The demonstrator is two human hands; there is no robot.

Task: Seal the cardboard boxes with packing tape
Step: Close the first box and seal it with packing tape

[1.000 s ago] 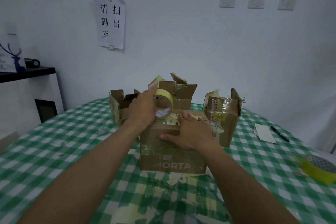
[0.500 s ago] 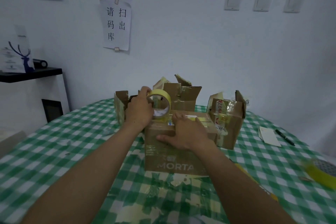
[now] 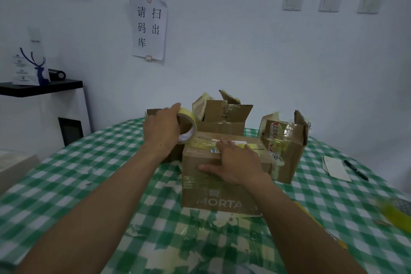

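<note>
Left hand (image 3: pixel 163 132) has its fingers wrapped round the tape roll (image 3: pixel 188 125), held on edge at the far-left corner of the lid of the MORTA box (image 3: pixel 213 187). The box sits mid-tabletop (image 3: pixel 89 162). The tape strip (image 3: pixel 201 143) runs left-right across the lid from the roll toward the right hand (image 3: pixel 235 163), whose fingers lie straight and flat on the lid, thumb down the front face, grasping nothing. Next pull looks like the left hand's: roll travels left and down over that edge, along the strip's axis, while the right pins.
</note>
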